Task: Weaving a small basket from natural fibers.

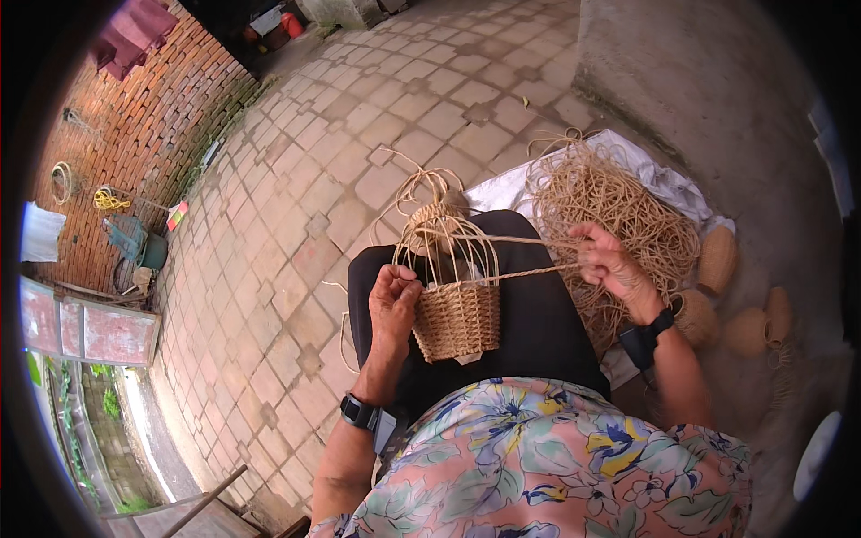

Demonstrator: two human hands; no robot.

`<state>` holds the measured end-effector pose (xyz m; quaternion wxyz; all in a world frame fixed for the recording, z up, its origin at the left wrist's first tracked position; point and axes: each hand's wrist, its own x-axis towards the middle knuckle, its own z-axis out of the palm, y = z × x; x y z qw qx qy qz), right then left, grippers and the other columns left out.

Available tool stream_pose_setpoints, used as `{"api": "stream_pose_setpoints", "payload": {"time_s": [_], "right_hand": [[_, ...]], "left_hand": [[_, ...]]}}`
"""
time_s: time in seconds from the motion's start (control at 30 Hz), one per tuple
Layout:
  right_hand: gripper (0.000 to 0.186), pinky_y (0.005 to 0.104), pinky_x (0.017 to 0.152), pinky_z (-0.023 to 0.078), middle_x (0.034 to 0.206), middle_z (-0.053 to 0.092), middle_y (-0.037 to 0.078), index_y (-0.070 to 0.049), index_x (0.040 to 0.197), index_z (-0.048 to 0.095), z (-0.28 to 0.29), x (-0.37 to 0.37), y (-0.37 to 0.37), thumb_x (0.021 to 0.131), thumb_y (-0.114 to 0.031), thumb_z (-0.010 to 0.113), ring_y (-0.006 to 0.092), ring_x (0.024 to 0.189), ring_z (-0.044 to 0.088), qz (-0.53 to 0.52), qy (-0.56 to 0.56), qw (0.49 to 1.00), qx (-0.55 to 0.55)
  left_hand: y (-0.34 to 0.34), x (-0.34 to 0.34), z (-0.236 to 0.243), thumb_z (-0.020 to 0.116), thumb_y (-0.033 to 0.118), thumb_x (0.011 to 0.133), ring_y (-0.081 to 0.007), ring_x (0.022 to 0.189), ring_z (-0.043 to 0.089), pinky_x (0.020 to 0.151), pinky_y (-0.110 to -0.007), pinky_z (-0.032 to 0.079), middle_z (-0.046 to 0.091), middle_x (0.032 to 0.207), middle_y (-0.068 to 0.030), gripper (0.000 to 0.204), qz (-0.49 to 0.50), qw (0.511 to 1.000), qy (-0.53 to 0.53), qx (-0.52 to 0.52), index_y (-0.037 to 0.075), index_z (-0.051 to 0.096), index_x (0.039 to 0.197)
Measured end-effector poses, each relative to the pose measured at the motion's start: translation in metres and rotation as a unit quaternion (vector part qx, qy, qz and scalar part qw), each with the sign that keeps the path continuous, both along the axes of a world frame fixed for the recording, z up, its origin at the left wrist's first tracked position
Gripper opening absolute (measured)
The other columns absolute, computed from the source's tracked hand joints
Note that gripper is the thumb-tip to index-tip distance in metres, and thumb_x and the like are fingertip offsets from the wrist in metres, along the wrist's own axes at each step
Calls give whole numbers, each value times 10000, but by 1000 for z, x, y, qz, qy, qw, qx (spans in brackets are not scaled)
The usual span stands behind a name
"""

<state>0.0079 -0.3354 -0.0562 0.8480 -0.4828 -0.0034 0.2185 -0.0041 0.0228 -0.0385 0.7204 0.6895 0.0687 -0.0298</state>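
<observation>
A small woven basket (456, 321) of tan straw cord rests on my lap, its unwoven strands arching up from the rim. My left hand (392, 298) is closed at the basket's left upper edge, fingertips pinching the rim. Off to the right, my right hand (606, 258) holds a straw cord (529, 272) between its fingers. This cord runs taut from the basket's right rim, and a second strand stretches above it toward the same hand. Just beyond the basket is another woven piece (434, 215) with loose strands curling from it.
A large heap of loose straw cord (619, 215) lies on a white sheet (502, 190) to my right. Several finished woven pieces, among them a tall one (717, 260), sit beside it. Paving tiles (296, 242) spread ahead and left, up to a brick wall (152, 134).
</observation>
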Motion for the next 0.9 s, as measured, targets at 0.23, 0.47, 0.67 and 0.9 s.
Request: {"api": "stream_pose_setpoints", "payload": {"time_s": [0.23, 0.47, 0.67, 0.9], "right_hand": [[164, 371, 601, 464, 799, 599, 79, -31, 927, 594, -138, -30, -240, 800, -135, 593, 201, 683, 567, -315, -131, 745, -573], [349, 461, 825, 491, 1015, 657, 234, 33, 1070, 633, -116, -87, -338, 836, -216, 564, 378, 950, 641, -353, 155, 619, -684], [486, 453, 871, 489, 1177, 615, 195, 4, 1205, 559, -126, -23, -260, 820, -276, 656, 338, 1090, 589, -247, -15, 629, -737], [341, 372, 732, 486, 948, 611, 112, -36, 1111, 571, 17, -2, 80, 818, -175, 676, 291, 886, 608, -66, -467, 746, -471]], "left_hand": [[-7, 3, -6, 566, -7, 878, -31, 674, 502, 576, -177, 369, 555, 780, 57, 146, -20, 998, -37, -44, 131, 528, 906], [16, -9, -10, 565, 48, 898, -2, 585, 404, 486, -162, 281, 526, 749, 79, 104, 30, 998, 36, -34, 148, 543, 910], [10, -1, 1, 580, 54, 881, -45, 601, 451, 514, -213, 351, 548, 761, 38, 75, -7, 997, 16, 70, 102, 592, 936], [-29, -3, 55, 653, 54, 792, -169, 603, 530, 567, -297, 438, 578, 865, -73, 188, -108, 881, -241, 394, 59, 628, 978]]}}
